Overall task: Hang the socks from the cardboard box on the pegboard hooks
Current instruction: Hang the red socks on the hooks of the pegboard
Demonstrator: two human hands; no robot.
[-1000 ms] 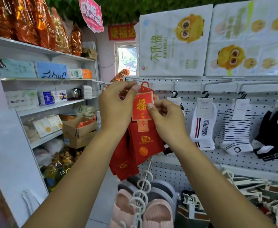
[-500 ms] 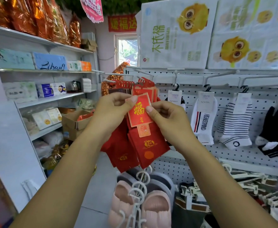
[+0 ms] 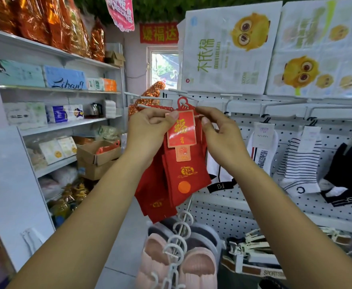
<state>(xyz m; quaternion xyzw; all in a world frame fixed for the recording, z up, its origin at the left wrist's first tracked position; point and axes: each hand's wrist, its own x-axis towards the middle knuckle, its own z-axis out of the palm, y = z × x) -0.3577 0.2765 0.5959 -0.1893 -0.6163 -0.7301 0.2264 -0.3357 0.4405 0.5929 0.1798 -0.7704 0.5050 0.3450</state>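
Both hands are up at the left end of the pegboard [image 3: 223, 213], holding a pack of red socks [image 3: 184, 176] in front of it. The left hand [image 3: 150, 132] pinches the top left corner of the pack's card label [image 3: 181, 130], thumb on the front and the other fingers curled behind. The right hand [image 3: 221, 138] closes thumb and forefinger on the pack's top right edge, just under the hanger [image 3: 182, 102]; exact contact there is partly hidden. The hanger, red plastic, sits right at a white peg hook [image 3: 146, 106], and I cannot tell if it is over the peg or only against it. More red hangers are lined up along that same peg. More red socks [image 3: 154, 197] hang behind and below left of the held pack. Along the pegboard to the right hang a white sock [image 3: 262, 147], a striped sock [image 3: 300, 163] and a black sock [image 3: 346, 180], each on its own hook and apart from the hands. The cardboard box [image 3: 96, 153] stands open on a shelf [image 3: 52, 167] at left, well apart from the hands, with something orange-red showing inside. Pink slippers [image 3: 198, 265] lie below the pegboard, under the red socks.
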